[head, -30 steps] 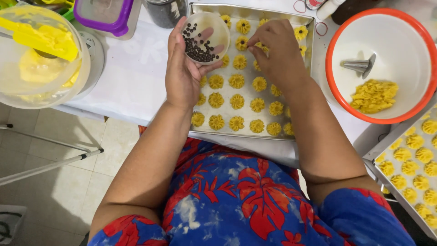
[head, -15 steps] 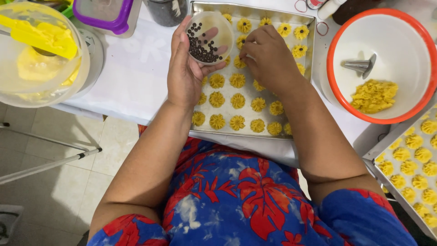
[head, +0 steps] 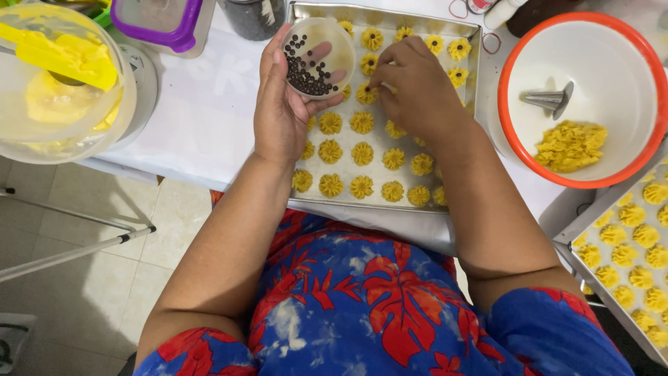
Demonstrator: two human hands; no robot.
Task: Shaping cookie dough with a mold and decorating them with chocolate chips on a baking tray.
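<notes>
My left hand (head: 280,111) holds a small clear cup (head: 319,47) with dark chocolate chips lying in it, tilted over the near left part of a metal baking tray (head: 386,14). The tray carries rows of yellow piped flower-shaped cookies (head: 362,154). My right hand (head: 417,90) hovers over the tray's middle with its fingertips pinched together on a cookie (head: 367,92) that has a dark chip at its centre. What the fingertips pinch is too small to see.
A white bowl with an orange rim (head: 583,31) at the right holds yellow dough (head: 570,145) and a metal piping nozzle (head: 550,99). A second tray of cookies (head: 637,244) lies at the lower right. A clear bowl with a yellow spatula (head: 59,56) stands left.
My right hand has moved left and nearer, from the tray's far rows to a cookie beside the cup. The left hand and cup stayed put.
</notes>
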